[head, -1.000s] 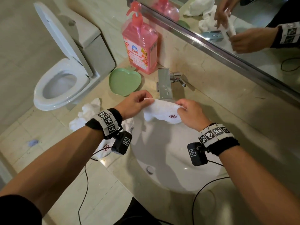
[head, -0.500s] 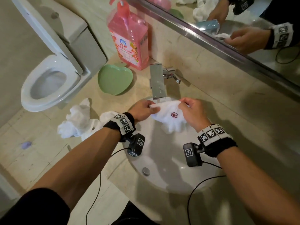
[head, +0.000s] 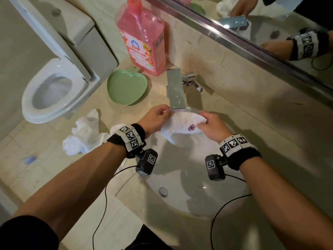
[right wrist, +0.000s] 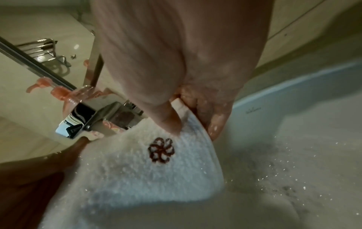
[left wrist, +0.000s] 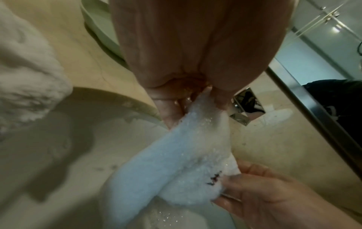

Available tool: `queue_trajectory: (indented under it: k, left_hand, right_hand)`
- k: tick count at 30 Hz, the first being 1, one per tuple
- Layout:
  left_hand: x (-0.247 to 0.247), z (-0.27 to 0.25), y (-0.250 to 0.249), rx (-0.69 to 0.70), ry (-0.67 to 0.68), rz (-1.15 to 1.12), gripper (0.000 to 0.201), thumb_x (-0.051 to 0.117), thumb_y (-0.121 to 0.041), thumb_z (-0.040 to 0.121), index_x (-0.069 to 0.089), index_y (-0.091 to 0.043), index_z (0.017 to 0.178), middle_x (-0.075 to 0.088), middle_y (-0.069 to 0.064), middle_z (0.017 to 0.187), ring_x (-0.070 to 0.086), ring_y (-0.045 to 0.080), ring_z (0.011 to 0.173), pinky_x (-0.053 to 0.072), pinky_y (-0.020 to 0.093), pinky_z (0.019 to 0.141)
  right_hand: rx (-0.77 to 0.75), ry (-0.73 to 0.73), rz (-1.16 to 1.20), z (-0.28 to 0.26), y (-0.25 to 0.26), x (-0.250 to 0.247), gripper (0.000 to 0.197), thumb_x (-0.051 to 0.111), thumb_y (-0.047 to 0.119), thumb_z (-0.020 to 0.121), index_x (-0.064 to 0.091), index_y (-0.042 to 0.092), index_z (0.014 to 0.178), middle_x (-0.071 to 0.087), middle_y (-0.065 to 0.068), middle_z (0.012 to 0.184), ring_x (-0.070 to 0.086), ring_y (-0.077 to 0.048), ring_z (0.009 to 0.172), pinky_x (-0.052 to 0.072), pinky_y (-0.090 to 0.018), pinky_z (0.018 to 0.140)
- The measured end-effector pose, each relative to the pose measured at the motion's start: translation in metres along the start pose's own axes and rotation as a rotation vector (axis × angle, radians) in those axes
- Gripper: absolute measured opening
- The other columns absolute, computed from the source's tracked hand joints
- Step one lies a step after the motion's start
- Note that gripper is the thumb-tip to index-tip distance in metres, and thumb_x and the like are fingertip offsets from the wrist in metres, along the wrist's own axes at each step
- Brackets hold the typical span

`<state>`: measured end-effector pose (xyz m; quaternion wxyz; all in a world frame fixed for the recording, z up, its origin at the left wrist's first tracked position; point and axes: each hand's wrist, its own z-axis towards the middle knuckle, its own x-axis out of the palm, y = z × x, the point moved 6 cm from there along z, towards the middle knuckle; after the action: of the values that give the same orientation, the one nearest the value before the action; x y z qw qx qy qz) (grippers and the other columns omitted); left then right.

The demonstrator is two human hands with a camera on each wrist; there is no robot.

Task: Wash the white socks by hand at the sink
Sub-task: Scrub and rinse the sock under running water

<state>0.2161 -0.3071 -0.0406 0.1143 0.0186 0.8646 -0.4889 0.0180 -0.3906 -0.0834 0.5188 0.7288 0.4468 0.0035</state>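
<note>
The white sock (head: 181,128), wet and marked with a dark red flower emblem (right wrist: 161,150), is stretched over the sink basin (head: 189,199) directly below the chrome tap (head: 175,89). The left hand (head: 156,118) pinches one end; the right hand (head: 212,126) pinches the other. The fingertips are hidden behind the fabric in the head view. More white socks (head: 84,134) lie on the bench (head: 111,204), partly hidden by the left wrist. The pink soap bottle (head: 142,37) carries a label with Chinese characters; its pump is cut off.
</note>
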Motion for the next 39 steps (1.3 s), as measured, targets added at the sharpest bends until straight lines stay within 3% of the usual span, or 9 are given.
queue_trajectory:
  k: [5, 8, 12, 17, 22, 25, 28, 36, 39]
  left_hand:
    - [-0.023, -0.015, 0.000, 0.046, -0.072, -0.044, 0.023, 0.051, -0.026, 0.102, 0.055, -0.019, 0.081, 0.054, -0.001, 0.074, 0.048, 0.012, 0.064, 0.040, 0.021, 0.054]
    - [-0.043, -0.019, 0.005, 0.049, -0.134, -0.051, 0.024, 0.051, -0.028, 0.103, 0.056, -0.020, 0.080, 0.055, -0.002, 0.072, 0.049, 0.010, 0.061, 0.042, 0.021, 0.056]
    - [-0.063, -0.022, 0.016, 0.021, -0.234, 0.051, 0.028, 0.048, -0.037, 0.102, 0.057, -0.017, 0.085, 0.058, 0.000, 0.077, 0.052, 0.016, 0.070, 0.043, 0.031, 0.066]
    - [-0.069, -0.017, 0.025, -0.023, -0.276, 0.138, 0.030, 0.047, -0.038, 0.102, 0.057, -0.012, 0.092, 0.061, 0.001, 0.083, 0.055, 0.017, 0.075, 0.045, 0.033, 0.067]
    - [-0.048, -0.011, 0.031, -0.066, -0.104, 0.045, 0.039, 0.082, -0.019, 0.078, 0.057, -0.011, 0.107, 0.066, -0.003, 0.090, 0.063, 0.003, 0.069, 0.050, 0.017, 0.054]
    - [-0.030, -0.004, 0.031, -0.072, -0.021, 0.194, 0.030, 0.074, -0.019, 0.086, 0.057, -0.016, 0.111, 0.068, 0.004, 0.102, 0.066, 0.020, 0.086, 0.057, 0.031, 0.074]
    - [-0.010, 0.004, 0.030, -0.051, 0.033, 0.297, 0.033, 0.057, -0.020, 0.095, 0.055, -0.014, 0.127, 0.063, 0.007, 0.119, 0.061, 0.025, 0.104, 0.051, 0.037, 0.091]
    - [0.007, 0.024, 0.014, 0.044, 0.011, 0.010, 0.036, 0.057, -0.018, 0.098, 0.052, -0.015, 0.134, 0.065, 0.003, 0.124, 0.063, 0.020, 0.112, 0.053, 0.035, 0.095]
    - [0.006, 0.024, 0.004, 0.107, 0.006, 0.004, 0.040, 0.060, -0.015, 0.096, 0.054, -0.017, 0.135, 0.066, -0.001, 0.126, 0.062, 0.016, 0.115, 0.051, 0.034, 0.099]
  right_hand:
    - [-0.012, 0.019, 0.028, 0.010, 0.019, 0.025, 0.021, 0.062, 0.029, 0.087, 0.073, 0.024, 0.103, 0.072, 0.006, 0.093, 0.065, -0.016, 0.090, 0.044, -0.026, 0.070]
    - [0.050, 0.065, 0.228, 0.014, 0.030, 0.041, 0.027, 0.060, 0.033, 0.086, 0.072, 0.028, 0.109, 0.073, 0.018, 0.105, 0.064, -0.002, 0.103, 0.047, -0.027, 0.087]
    - [0.019, 0.057, 0.322, 0.021, 0.047, 0.051, 0.023, 0.065, 0.022, 0.092, 0.072, 0.024, 0.114, 0.073, 0.003, 0.114, 0.065, -0.018, 0.112, 0.048, -0.045, 0.103]
    - [-0.069, -0.045, 0.336, 0.019, 0.057, 0.047, 0.014, 0.076, 0.015, 0.087, 0.071, 0.028, 0.089, 0.077, 0.016, 0.088, 0.068, 0.010, 0.081, 0.052, -0.010, 0.076]
    - [-0.093, -0.139, 0.316, 0.011, 0.053, 0.028, 0.013, 0.074, 0.017, 0.087, 0.072, 0.028, 0.094, 0.076, 0.012, 0.090, 0.069, -0.002, 0.083, 0.050, -0.021, 0.073]
    - [-0.131, -0.161, 0.250, 0.004, 0.053, 0.022, 0.010, 0.070, 0.024, 0.090, 0.071, 0.033, 0.096, 0.076, 0.009, 0.090, 0.071, -0.017, 0.085, 0.057, -0.040, 0.066]
    - [-0.160, -0.205, 0.246, -0.002, 0.051, 0.015, 0.009, 0.068, 0.030, 0.090, 0.069, 0.038, 0.089, 0.075, 0.008, 0.086, 0.071, -0.012, 0.078, 0.056, -0.033, 0.070]
    - [-0.004, -0.003, 0.362, -0.004, 0.012, 0.001, 0.059, 0.086, 0.026, 0.052, 0.067, 0.028, 0.108, 0.077, 0.001, 0.103, 0.073, -0.019, 0.099, 0.058, -0.042, 0.087]
    - [-0.020, 0.061, 0.108, -0.005, 0.001, 0.005, 0.047, 0.080, 0.015, 0.064, 0.066, 0.022, 0.108, 0.074, -0.004, 0.107, 0.070, -0.025, 0.103, 0.055, -0.048, 0.094]
